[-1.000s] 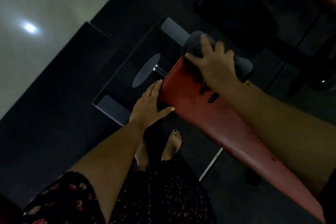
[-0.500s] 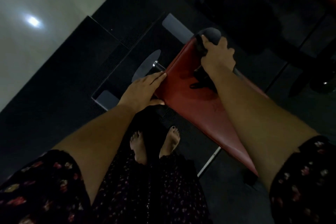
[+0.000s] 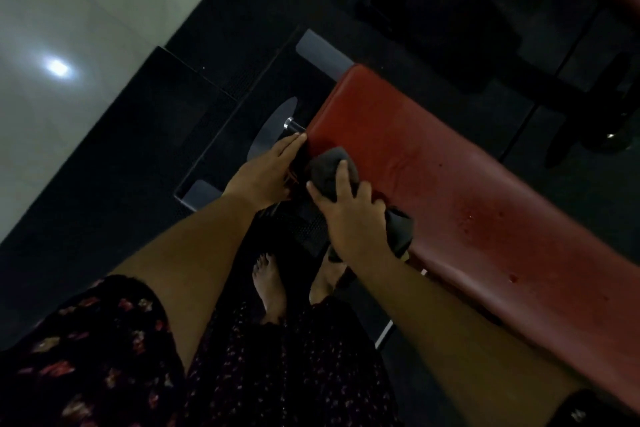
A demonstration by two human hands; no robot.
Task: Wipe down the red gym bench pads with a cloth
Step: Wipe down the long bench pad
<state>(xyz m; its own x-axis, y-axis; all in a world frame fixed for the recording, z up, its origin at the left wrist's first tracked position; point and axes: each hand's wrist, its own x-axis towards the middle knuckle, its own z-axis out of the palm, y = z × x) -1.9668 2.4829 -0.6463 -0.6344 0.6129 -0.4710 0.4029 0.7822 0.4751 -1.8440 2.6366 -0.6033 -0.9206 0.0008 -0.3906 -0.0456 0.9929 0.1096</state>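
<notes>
Cloth (image 3: 328, 168), grey and bunched, lies under the right hand (image 3: 349, 215), whose fingers curl over it and grip it against the near corner of the red bench pad (image 3: 433, 163). A loose fold of the same cloth sticks out on the far side of that wrist, resting against the pad's side edge. From the right hand the pad stretches away to the right, its top showing wet spots and streaks. Just left of the right hand, the left hand (image 3: 266, 177) holds nothing; its fingers lie straight and together, and their tips touch the pad's end edge. A chrome peg (image 3: 292, 124) juts out just beyond the left fingertips, in front of a grey disc (image 3: 273, 128). Below both hands, two bare feet (image 3: 272, 288) stand on the dark mat (image 3: 104, 184). Far left of the left hand, pale floor tiles (image 3: 86, 10) catch a bright reflection. A floral sleeve (image 3: 86, 350) covers the upper left arm.
</notes>
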